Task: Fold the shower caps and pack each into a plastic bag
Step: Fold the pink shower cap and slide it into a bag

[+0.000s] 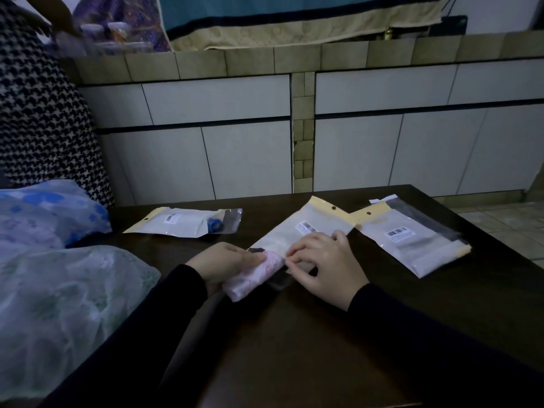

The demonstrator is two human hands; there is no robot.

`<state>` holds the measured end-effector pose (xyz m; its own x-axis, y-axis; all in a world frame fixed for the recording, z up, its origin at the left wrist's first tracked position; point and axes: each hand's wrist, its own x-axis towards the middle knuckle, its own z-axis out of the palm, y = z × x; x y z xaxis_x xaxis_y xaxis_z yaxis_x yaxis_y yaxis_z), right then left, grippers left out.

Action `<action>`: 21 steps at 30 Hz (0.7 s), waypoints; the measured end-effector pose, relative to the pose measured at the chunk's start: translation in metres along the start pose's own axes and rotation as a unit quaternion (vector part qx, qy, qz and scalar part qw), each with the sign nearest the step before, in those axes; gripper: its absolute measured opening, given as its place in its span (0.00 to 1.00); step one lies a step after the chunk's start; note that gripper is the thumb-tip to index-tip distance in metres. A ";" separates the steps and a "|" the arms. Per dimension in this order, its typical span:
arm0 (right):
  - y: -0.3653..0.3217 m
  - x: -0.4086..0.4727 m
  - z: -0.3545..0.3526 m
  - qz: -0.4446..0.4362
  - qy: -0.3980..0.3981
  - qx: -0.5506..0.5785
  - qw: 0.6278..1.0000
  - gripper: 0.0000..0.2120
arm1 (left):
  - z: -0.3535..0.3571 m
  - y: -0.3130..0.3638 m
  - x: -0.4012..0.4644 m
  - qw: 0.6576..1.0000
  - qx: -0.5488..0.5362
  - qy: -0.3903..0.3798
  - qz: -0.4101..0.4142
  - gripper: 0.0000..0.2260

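Two hands at mid-table, close together. Left hand clamped on folded pink shower cap, a roll whose long axis runs near-left to far-right, leading end at the bag mouth. Right hand pressed on plastic bag, fingers pinching its opening; bag extends away on the same diagonal. Judgement: cap must travel far-right into it. Beyond: packed bag far left, spare bags right.

Dark wooden table; tiled counter behind; houndstooth garment far left.
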<state>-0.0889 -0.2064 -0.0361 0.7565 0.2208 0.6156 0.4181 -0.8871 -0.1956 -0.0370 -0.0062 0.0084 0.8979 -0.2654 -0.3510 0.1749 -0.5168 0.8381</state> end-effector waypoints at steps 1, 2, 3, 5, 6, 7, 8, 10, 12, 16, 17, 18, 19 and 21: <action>-0.001 -0.001 0.001 -0.005 -0.019 0.019 1.000 0.08 | 0.002 -0.003 0.001 1.000 -0.001 -0.007 -0.003 0.13; 0.000 -0.001 0.001 -0.001 -0.041 0.045 0.998 0.12 | 0.004 -0.006 0.001 1.000 -0.006 -0.015 -0.004 0.13; 0.000 -0.001 0.000 0.008 -0.059 0.073 0.996 0.15 | 0.005 -0.008 0.002 1.000 -0.015 -0.018 -0.005 0.12; 0.005 0.000 -0.004 0.035 -0.084 0.090 0.992 0.16 | 0.004 -0.008 0.001 1.000 -0.013 -0.017 0.002 0.11; 0.007 0.001 -0.006 0.048 -0.101 0.072 0.991 0.16 | 0.001 -0.006 -0.001 1.000 -0.003 -0.018 0.007 0.10; 0.010 0.001 -0.008 0.060 -0.124 0.046 0.989 0.18 | -0.002 -0.005 -0.002 1.000 0.008 -0.020 0.011 0.09; 0.011 0.001 -0.009 0.068 -0.148 0.028 0.986 0.21 | -0.005 -0.004 -0.003 0.999 0.024 -0.020 0.013 0.08; 0.012 0.001 -0.009 0.071 -0.178 0.026 0.981 0.22 | -0.007 -0.003 -0.003 0.998 0.056 -0.011 0.024 0.06; 0.010 0.000 -0.008 0.064 -0.179 0.036 0.981 0.22 | -0.001 -0.004 -0.003 0.994 0.090 0.008 0.055 0.04; 0.007 0.002 -0.007 0.102 -0.181 0.025 0.978 0.22 | 0.008 -0.010 0.003 0.985 0.080 0.102 0.110 0.06; 0.007 0.002 -0.007 0.115 -0.181 0.018 0.977 0.22 | 0.005 -0.008 0.003 0.981 0.098 0.125 0.107 0.09; 0.007 0.002 -0.006 0.127 -0.177 0.009 0.976 0.23 | -0.001 -0.007 0.003 0.977 0.134 0.137 0.096 0.12; 0.007 0.003 -0.006 0.137 -0.171 0.000 0.976 0.24 | -0.008 -0.006 0.002 0.973 0.170 0.134 0.079 0.14; 0.006 0.003 -0.005 0.149 -0.160 -0.024 0.975 0.25 | -0.019 -0.004 -0.002 0.967 0.233 0.092 0.034 0.15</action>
<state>-0.0867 -0.2127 -0.0318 0.9625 0.0579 0.2650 0.1366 -0.9475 -0.2890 -0.0319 0.0117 0.0139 0.9653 -0.1843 -0.1852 -0.0497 -0.8255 0.5623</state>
